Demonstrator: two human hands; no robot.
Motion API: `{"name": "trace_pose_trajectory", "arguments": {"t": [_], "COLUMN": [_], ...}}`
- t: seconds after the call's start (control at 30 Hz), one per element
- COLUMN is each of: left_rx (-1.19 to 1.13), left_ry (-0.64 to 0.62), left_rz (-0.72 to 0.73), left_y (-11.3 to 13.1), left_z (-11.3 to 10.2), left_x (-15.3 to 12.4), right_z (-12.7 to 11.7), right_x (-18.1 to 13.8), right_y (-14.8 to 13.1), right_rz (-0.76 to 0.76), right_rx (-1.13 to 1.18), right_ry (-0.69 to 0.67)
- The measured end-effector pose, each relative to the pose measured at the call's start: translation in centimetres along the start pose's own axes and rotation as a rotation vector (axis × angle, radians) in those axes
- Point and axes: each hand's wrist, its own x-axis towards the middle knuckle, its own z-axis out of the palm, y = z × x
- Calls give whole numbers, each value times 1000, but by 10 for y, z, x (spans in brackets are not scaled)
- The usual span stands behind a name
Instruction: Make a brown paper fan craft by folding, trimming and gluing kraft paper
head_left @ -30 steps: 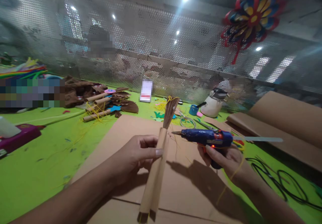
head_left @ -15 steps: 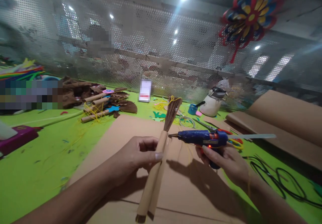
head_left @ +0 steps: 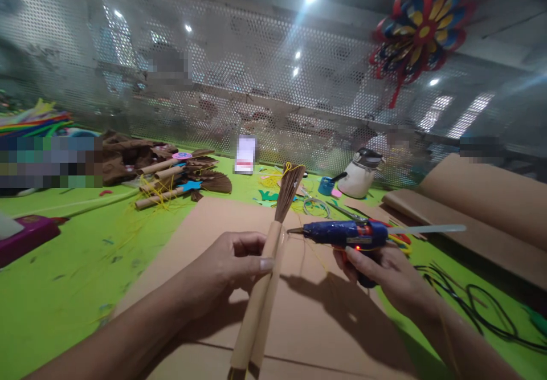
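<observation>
Between the thumb and fingers of my left hand is a rolled brown paper tube, slanting up and away from me. A pleated dark-brown paper bundle sticks out of its far end, with yellow string at the tip. My right hand grips a blue hot glue gun with its red light on. A clear glue stick juts from the gun's back. The nozzle points left, close beside the tube's upper end, with a small gap. Brown cardboard lies under both hands.
Finished-looking paper pieces with yellow string lie at back left, near a purple tool. Scissors, a blue jar and a white pot stand or lie at back right. Folded brown paper and a black cable occupy the right.
The glue gun's nozzle has come slightly away from the tube's edge, opening a small gap. The left hand keeps its hold, and the view has shifted a little.
</observation>
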Motion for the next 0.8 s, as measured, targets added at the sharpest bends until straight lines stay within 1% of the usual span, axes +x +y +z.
{"name": "trace_pose_trajectory", "arguments": {"t": [0.17,0.33,0.43,0.53,0.67,0.8], "left_rx": [11,-16,-5,-19,-51,-73], "left_ry": [-17,-35,-13,11,-33,-40], "left_rz": [-3,5,20,16,-2,-6], "left_y": [0,0,-1,-1,-2,-4], "left_z": [-1,-1,-1,-2,-3,-2], "left_x": [0,0,0,1,2,-1], "right_z": [3,5,4,5,10,12], "right_x": [0,1,-1,-2,1,4], "right_y": [-4,-3,-3,-5,-3,4], "right_rz": [-20,-20,-35,-24,-14,-32], "right_rx": [32,84,110,119,122,199], "right_ry": [62,67,84,84,48,30]}}
